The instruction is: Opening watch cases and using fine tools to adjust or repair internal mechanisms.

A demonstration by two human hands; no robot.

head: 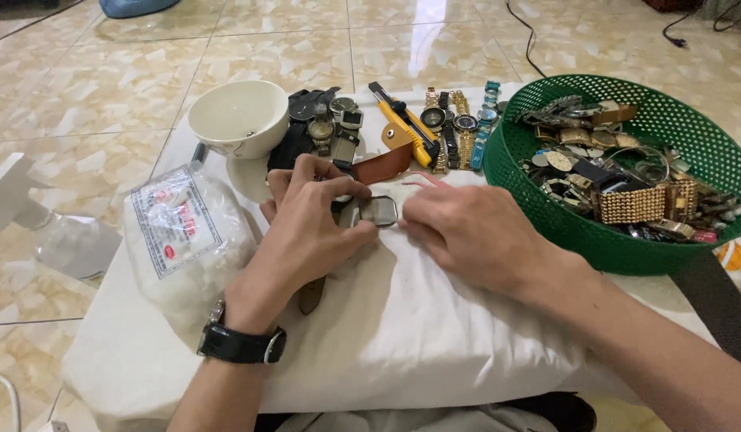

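Your left hand (306, 228) covers most of the watch (377, 211), so only its squarish metal case and a brown leather strap end (311, 294) poking out below your palm can be made out. The strap runs roughly from the near edge toward the far edge of the white cloth-covered worktop (434, 320), near its middle. Your left fingers pinch the case; your right hand (466, 232) is curled with fingertips pressed at the case's right side. At the far edge lie a white ceramic bowl (238, 116), a yellow utility knife (402, 124), and a green mesh basket (546, 208) of metal watches.
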